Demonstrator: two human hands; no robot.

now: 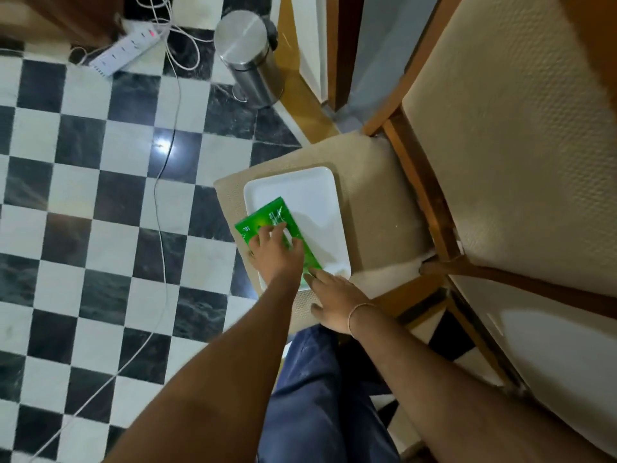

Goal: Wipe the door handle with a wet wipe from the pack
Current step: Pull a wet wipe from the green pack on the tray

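A green wet wipe pack (267,218) lies on a white rectangular tray (310,192) that sits on a beige chair seat (377,195). My left hand (272,250) rests on top of the pack, fingers spread over its flap. My right hand (334,299) lies flat beside the pack's near end, its fingertips touching the pack's corner. No wipe is out of the pack. The door handle is not in view; a door edge (340,45) shows at the top.
A steel pedal bin (247,51) stands on the checkered floor (100,195) by the doorway. A white power strip (127,50) and white cables (163,208) trail across the tiles. The chair's padded back (507,135) fills the right side.
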